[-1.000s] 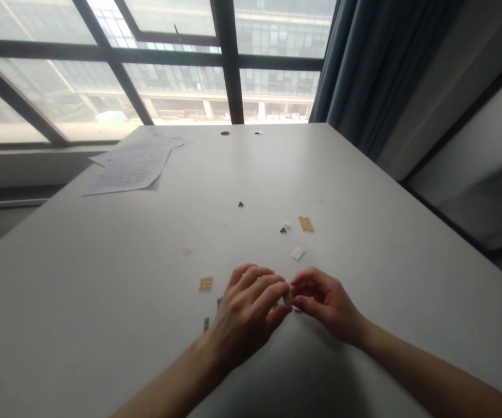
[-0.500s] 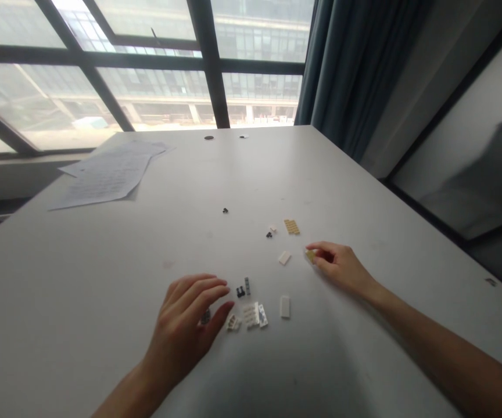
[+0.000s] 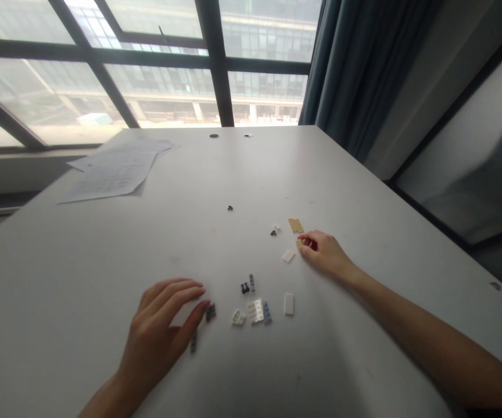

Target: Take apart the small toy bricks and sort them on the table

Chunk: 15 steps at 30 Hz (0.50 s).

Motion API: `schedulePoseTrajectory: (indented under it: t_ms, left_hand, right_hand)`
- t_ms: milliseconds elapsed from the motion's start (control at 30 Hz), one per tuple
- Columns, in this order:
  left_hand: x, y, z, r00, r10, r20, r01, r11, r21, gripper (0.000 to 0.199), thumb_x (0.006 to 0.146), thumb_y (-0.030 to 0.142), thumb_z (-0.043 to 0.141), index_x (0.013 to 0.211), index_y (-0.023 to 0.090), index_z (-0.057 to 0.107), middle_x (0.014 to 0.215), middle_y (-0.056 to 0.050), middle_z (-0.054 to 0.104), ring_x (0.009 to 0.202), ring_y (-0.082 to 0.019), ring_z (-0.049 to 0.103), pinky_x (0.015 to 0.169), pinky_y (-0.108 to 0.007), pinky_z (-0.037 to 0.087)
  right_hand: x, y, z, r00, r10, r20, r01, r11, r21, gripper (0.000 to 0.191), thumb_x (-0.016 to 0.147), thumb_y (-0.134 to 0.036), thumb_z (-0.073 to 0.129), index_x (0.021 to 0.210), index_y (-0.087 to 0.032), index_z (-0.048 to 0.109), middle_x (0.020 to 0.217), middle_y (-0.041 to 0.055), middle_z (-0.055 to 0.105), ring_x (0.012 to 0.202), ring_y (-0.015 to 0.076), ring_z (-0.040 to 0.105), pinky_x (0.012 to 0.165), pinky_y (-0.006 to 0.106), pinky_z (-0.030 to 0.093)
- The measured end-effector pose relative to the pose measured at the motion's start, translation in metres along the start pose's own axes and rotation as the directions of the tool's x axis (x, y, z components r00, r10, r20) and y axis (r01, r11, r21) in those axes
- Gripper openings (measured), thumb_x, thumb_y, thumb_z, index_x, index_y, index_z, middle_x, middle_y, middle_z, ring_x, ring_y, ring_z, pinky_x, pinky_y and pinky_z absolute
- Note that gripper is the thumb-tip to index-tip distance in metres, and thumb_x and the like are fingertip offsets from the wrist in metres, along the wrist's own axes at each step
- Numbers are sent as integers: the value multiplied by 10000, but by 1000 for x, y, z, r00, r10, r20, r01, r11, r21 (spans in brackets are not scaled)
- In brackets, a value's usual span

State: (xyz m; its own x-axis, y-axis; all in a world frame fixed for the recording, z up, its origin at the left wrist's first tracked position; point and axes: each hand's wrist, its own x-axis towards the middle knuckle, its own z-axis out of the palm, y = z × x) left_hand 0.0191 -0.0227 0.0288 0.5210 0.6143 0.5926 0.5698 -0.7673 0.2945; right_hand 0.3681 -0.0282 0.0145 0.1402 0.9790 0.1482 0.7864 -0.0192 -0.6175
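Note:
At the right, my right hand (image 3: 327, 252) pinches a small tan building-brick piece (image 3: 300, 245) between thumb and fingers, low at the table. Just beyond it lies a larger group of tan pieces (image 3: 295, 225), and a flat white tile (image 3: 289, 256) rests to its left. My left hand (image 3: 164, 319) hovers with fingers stretched and thumb apart, holding nothing. By its thumb tip is a dark grey piece (image 3: 210, 312); whether they touch I cannot tell. Another dark grey strip (image 3: 193, 342) shows partly from under the thumb.
White studded pieces (image 3: 256, 312), a blue-grey plate (image 3: 267, 312), a white bracket-like piece (image 3: 238, 317), a black piece (image 3: 244, 288), a grey strip (image 3: 252, 283) and a white tile (image 3: 289, 304) lie mid-table. Small black bits (image 3: 230, 208) lie farther off. Papers (image 3: 115, 174) sit far left.
My left hand has drawn back left, uncovering the dark grey pieces. My right hand has shifted left and slightly away with the tan piece, closer to the other tan pieces.

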Motion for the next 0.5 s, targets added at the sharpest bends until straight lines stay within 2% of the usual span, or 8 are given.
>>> schedulePoseTrajectory:
  t_ms: [167, 333, 500]
  left_hand:
    - [4, 1, -1, 1000, -4, 3, 4, 1000, 8, 126, 822, 211, 644, 944, 235, 622, 918, -29, 684, 931, -221, 622, 857, -389, 466]
    - [25, 15, 14, 998, 56, 37, -57, 998, 13, 138, 819, 252, 651, 951, 224, 626, 949, -36, 685, 954, -224, 607, 866, -381, 453]
    - [39, 24, 32, 969, 11, 247, -22, 999, 43, 210, 842, 275, 609, 1045, 226, 626, 1031, -62, 659, 966, -232, 566, 860, -401, 437]
  right_hand:
    - [-1, 5, 3, 1000, -27, -16, 26, 998, -61, 207, 814, -208, 563, 958, -160, 704, 865, 66, 641, 786, 180, 585, 757, 304, 454]
    - [-9, 11, 5, 994, -27, -105, 30, 999, 22, 248, 812, -247, 574, 1025, -163, 672, 864, 49, 636, 687, 158, 557, 693, 300, 459]
    - [-19, 16, 6, 986, -48, -163, 67, 991, 117, 207, 828, -265, 570, 983, -175, 672, 855, 41, 634, 674, 155, 549, 640, 287, 458]
